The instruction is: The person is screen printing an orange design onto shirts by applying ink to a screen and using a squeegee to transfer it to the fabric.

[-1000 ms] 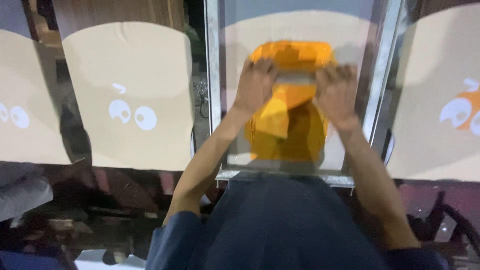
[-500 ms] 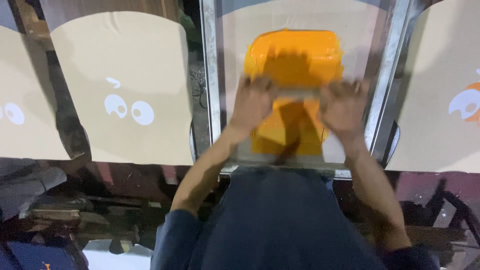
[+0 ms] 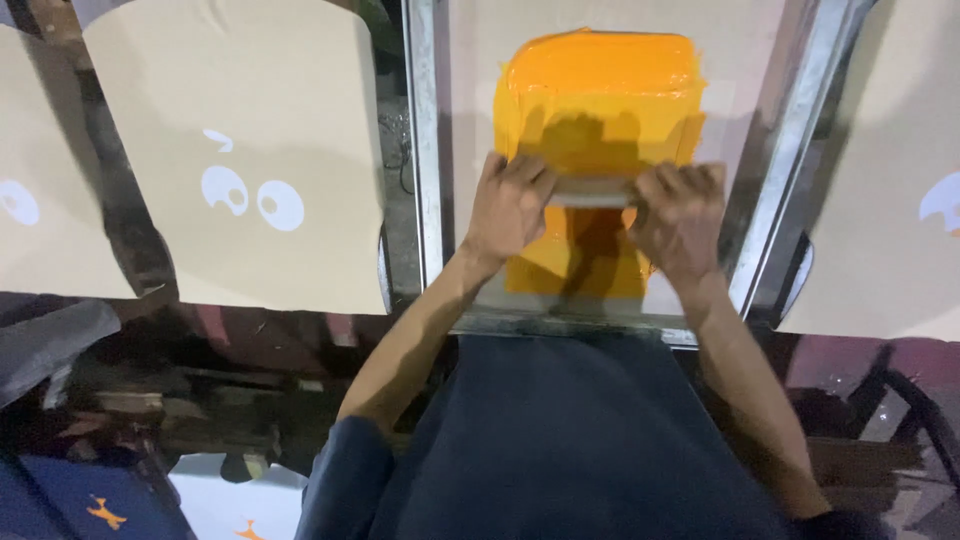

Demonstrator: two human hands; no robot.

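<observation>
Holding a flat gray squeegee by its two ends, the left hand and the right hand are both closed tight around it, fingers curled over the top. The bar lies across the middle of a print screen, with a metal frame around it. One hand at each end likely keeps the bar level, so it presses down the same all the way along. Thick orange ink sits in a shiny patch on the far side of the bar, and a thinner orange layer shows on the near side, close to the person's dark shirt. To the left, a tan board has two white eyes printed on it. Another tan board on the right shows a bit of white print. Compared with a moment ago, the hands and the bar are further away from the body, and more orange shows behind them.
</observation>
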